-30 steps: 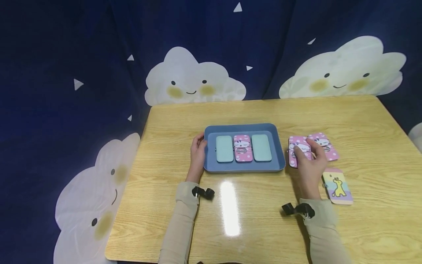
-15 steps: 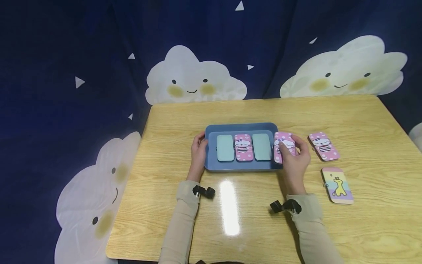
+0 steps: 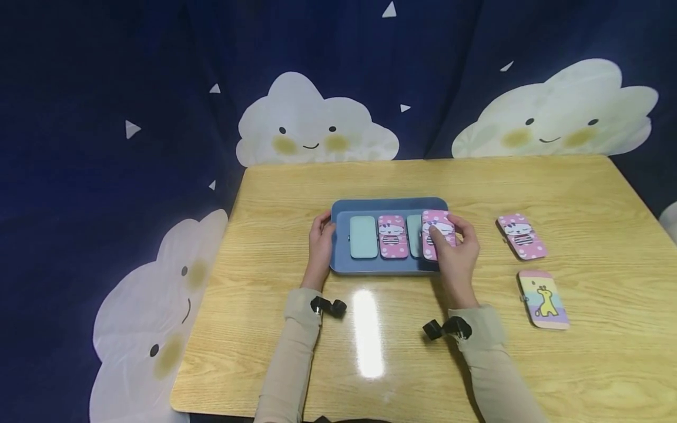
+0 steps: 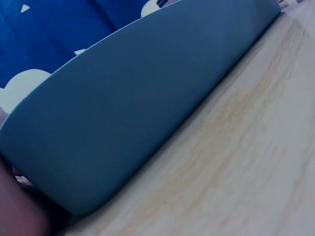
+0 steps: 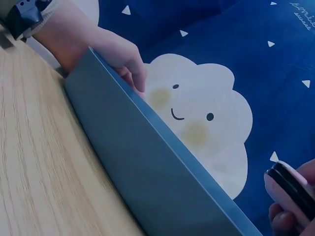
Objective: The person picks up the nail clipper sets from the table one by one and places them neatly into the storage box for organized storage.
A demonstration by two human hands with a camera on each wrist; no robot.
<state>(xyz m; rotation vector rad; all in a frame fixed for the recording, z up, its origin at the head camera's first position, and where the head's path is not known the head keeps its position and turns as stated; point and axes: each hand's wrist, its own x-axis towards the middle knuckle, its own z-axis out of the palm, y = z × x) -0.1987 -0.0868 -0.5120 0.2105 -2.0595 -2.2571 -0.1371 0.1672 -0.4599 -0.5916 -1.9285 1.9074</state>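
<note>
My right hand (image 3: 459, 254) pinches a small pink cat-print case (image 3: 438, 223) above the right end of a blue tray (image 3: 388, 267). The case overlaps a mint-green case (image 3: 414, 235) in the head view; its dark side seam (image 5: 291, 184) shows in the right wrist view. At the tray's left end my left hand (image 3: 319, 249) grips the wall, its fingers bent over the rim (image 5: 130, 73) in the right wrist view. Inside the tray lie another mint-green case (image 3: 363, 237) and a pink cat-print case (image 3: 392, 236), side by side.
To the right of the tray, a pink cat-print case (image 3: 522, 236) lies on the wooden table (image 3: 264, 364). Nearer the front is a striped case with a yellow giraffe (image 3: 543, 299). A dark blue cloth with white clouds (image 3: 317, 126) hangs behind the table.
My right hand has carried the pink case leftward, from beside the tray to over its right end. My left hand has stayed at the tray's left wall.
</note>
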